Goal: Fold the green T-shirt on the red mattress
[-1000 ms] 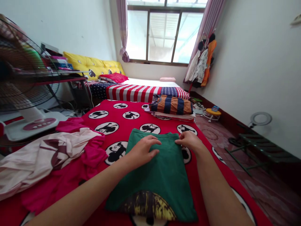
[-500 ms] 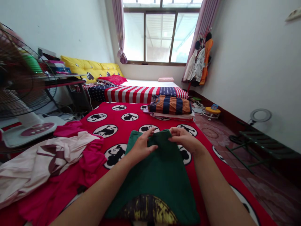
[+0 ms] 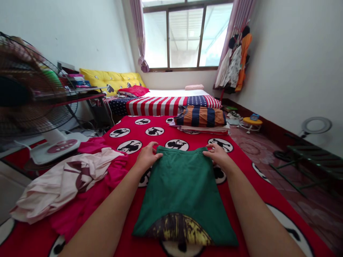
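A green T-shirt (image 3: 184, 185), folded into a flat panel with a dark and yellow print at its near end, lies on the red blanket (image 3: 139, 137). My left hand (image 3: 147, 156) holds its far left corner, thumb on top and fingers behind the edge. At the far right corner, my right hand (image 3: 219, 157) pinches the cloth between thumb and fingers. The far edge runs nearly straight between both hands. To the left lie a crumpled cream garment (image 3: 64, 182) and a bright pink garment (image 3: 88, 207), the cream one partly on top.
Beyond the shirt is a stack of folded clothes (image 3: 202, 117), an orange and navy striped one on top. An electric fan (image 3: 57, 142) stands at left. On the right floor are a folding stool (image 3: 311, 160), a ring light (image 3: 316, 125) and a small yellow stool (image 3: 252, 121).
My left hand has moved from the middle of the shirt's far edge out to its left corner. That edge is now spread flat and straight. The view has shifted slightly left.
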A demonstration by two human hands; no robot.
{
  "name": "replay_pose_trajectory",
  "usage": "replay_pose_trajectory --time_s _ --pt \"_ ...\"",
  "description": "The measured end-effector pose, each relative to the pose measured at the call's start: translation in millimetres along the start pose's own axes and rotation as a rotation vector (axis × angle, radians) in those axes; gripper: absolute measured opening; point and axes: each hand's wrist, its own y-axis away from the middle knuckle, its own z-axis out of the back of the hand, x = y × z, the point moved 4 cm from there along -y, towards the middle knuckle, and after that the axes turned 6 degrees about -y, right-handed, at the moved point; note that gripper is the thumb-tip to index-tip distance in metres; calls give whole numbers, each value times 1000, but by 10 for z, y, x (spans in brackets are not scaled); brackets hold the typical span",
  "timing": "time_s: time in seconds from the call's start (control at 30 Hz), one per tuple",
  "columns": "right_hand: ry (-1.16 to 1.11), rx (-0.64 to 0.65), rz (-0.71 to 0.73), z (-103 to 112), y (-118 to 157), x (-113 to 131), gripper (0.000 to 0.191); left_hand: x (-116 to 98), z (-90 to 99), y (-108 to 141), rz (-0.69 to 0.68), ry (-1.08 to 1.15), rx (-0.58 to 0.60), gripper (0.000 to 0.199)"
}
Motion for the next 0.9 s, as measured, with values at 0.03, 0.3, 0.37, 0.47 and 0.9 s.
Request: replay_pose_trajectory --time_s 0.03,0.3,0.37,0.47,0.9 --pt "5 -12 19 -2 -11 -7 37 -33 -20 2 -32 43 -13 44" --pt "330 -226 307 -13 79 -10 39 -4 -84 43 -91 31 -152 37" --pt "533 -280 391 -63 161 74 38 -59 -58 68 -126 -88 -180 39" --pt "700 -332 598 -176 313 261 30 -306 11 141 -274 -90 -243 35" --pt "1080 179 374 -521 220 -117 59 -291 -595 321 -452 -211 226 71"
